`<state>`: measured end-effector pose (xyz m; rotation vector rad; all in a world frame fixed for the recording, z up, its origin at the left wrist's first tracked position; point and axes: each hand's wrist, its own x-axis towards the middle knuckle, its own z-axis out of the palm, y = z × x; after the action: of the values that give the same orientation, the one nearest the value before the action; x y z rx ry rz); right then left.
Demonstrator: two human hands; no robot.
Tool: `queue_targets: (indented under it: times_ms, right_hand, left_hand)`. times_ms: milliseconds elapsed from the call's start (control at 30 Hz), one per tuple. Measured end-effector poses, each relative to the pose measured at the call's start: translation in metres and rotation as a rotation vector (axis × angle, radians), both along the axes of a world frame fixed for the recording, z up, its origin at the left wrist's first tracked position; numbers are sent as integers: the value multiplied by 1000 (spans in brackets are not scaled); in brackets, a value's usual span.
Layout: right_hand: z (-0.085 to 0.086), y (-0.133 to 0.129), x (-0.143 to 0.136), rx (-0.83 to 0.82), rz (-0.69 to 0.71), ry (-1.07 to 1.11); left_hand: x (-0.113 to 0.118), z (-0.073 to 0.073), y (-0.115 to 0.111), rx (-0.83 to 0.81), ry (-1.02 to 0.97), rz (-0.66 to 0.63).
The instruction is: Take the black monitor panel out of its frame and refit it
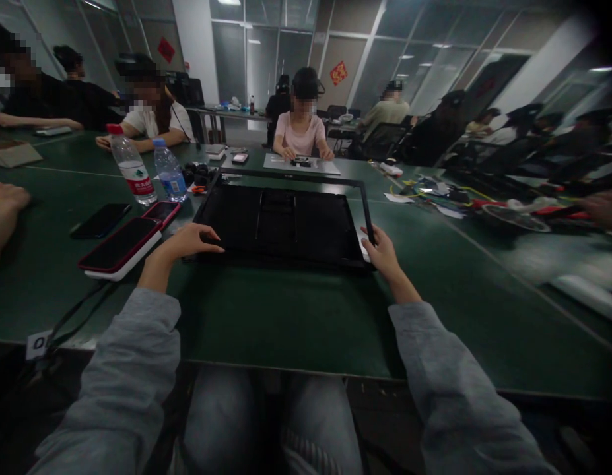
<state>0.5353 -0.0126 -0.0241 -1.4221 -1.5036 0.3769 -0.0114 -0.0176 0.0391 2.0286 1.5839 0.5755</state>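
Two sides of this black frame [366,208] look good to hold: it seems light and stiff, but thin, so it might snap. My right hand [383,253] pinches its right side. My left hand [187,241] curls by the near left corner; I can't tell if it grips. The frame is between my hands, with a black panel [321,221], over the green table [286,316].
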Motion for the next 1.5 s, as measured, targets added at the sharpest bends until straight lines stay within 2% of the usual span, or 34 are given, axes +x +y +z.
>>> queue_targets:
  times_ms: [167,333,533,700,733,800,900,967,1000,1100,1200,1500]
  right_hand:
    - [-7,0,-5,84,-67,-198]
    - [-11,0,-6,69,-75,-202]
    - [-14,0,-10,50,-57,-179]
    - [-18,0,-11,41,-47,-202]
    - [-20,1,-11,33,-53,-205]
    - [-22,2,-12,19,-79,-208]
    - [-25,4,-12,20,-119,-195]
    - [-25,4,-13,13,-133,-181]
    - [-25,4,-13,5,-139,-175]
    - [-24,5,-13,-11,-157,-153]
    - [-24,8,-10,-13,-164,-117]
    - [-30,21,2,-15,-192,-137]
  left_hand:
    - [-3,3,-5,-119,155,-66]
    - [-4,1,-2,-134,123,-93]
    - [-8,1,-3,-65,174,12]
    - [-9,-3,1,-132,164,22]
    - [-10,-4,3,-111,146,43]
    - [-10,-6,5,44,104,131]
    - [-15,-11,9,369,59,363]
    - [-20,-16,12,425,46,493]
    - [-23,-19,13,387,47,525]
    - [-29,-30,16,235,78,506]
    - [-29,-36,18,220,115,470]
    - [-20,-32,17,203,227,524]
